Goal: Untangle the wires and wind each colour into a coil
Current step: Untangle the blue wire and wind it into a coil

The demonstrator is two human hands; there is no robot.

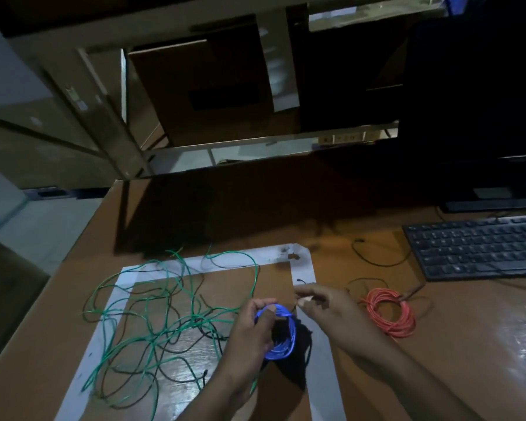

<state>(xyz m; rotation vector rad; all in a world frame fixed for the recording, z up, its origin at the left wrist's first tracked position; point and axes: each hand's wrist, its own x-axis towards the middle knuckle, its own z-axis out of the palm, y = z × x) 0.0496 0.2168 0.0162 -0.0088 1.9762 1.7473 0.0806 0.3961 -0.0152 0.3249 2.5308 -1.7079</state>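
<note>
Winding of blue coil (281, 332) nearing its end: left hand (249, 329) gripping the loops above the table, right hand (325, 305) pinching its loose tail. Next, likely: tucking the tail, then separating green wire (152, 323) from black wire (176, 302).

1. My left hand (251, 329) reaches forward, fingers and thumb curled in a grip.
2. My right hand (325, 308) lies just beside it, thumb and forefinger pinched together.
</note>
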